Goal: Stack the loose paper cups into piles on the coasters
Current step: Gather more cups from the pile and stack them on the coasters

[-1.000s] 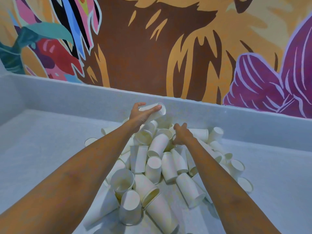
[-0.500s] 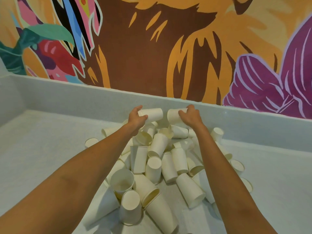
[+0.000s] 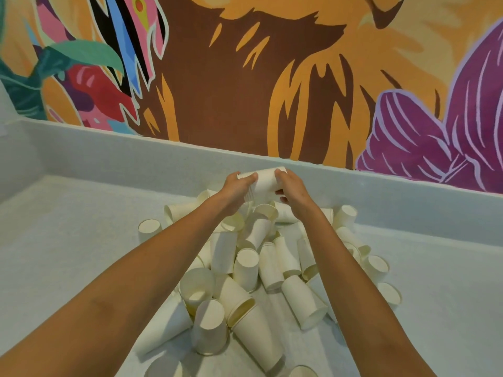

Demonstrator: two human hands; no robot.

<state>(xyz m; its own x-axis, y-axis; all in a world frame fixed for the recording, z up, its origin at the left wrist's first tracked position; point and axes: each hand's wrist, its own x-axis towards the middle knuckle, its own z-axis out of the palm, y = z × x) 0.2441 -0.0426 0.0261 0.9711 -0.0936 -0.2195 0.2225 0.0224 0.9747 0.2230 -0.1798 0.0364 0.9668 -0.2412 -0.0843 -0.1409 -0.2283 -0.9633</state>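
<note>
A heap of several loose white paper cups [image 3: 253, 270] lies on the pale counter [image 3: 68, 240], most on their sides, some upside down. Above the far end of the heap both hands meet on white paper cups [image 3: 265, 180] held sideways. My left hand [image 3: 236, 189] grips them from the left and my right hand [image 3: 292, 190] grips them from the right. The two held cups look pushed one into the other; the join is hidden by my fingers. No coaster is in view.
A low pale backsplash [image 3: 381, 194] runs behind the heap, under a painted mural wall [image 3: 245, 77]. The counter's raised side wall [image 3: 16, 159] closes the far left corner. Bare counter surface shows left and right of the heap.
My right hand picked a cup out of the heap and lifted it. Both hands then came together, bringing the right cup against the cup in my left hand.
</note>
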